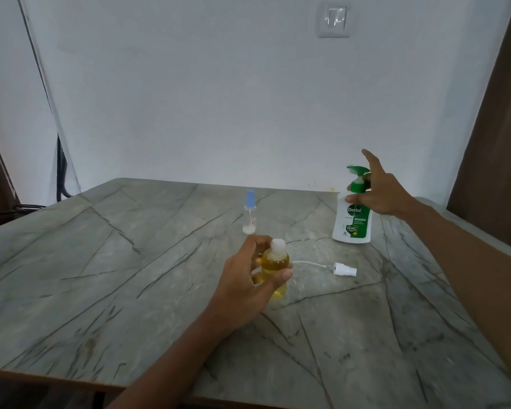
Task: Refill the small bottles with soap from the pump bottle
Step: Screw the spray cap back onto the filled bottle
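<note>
Grey veined marble table, white wall, light switch

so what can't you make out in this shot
All in the head view:
Soap level in the pump bottle: its white body is opaque, and the right hand covers the neck.
Left side of the small bottle of yellow soap: hidden by the left hand gripping it.
The red label on the blue-capped bottle: too small to read.
Fine print on the pump bottle: too small to read.
</note>
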